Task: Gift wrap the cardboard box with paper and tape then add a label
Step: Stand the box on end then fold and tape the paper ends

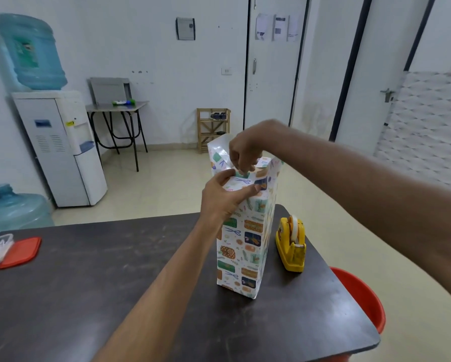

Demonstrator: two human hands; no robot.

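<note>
Item: gift-wrapped cardboard box [241, 246], upright, mid surface [114, 283]; tape dispenser [292, 244] at its 3 o'clock. L hand [220, 197] grips folded top; R hand [245, 152] pinches end flap [219, 152]. Risks, we judge: tall box tips if pushed; untaped fold springs open; paper tears.

Wrapped box [241, 246] stands on end on the dark worktop [114, 283], towards its right side. The wrapping paper [219, 155] is white with a green, orange and navy parcel-and-scissors print, tight on the sides. The top end isn't closed: near flap folded down, far and right flaps stick up. Left hand [219, 197] grips the top, right hand [242, 152] pinches the paper there. A yellow tape dispenser [292, 244], roll loaded, sits just right of the box, apart.
</note>
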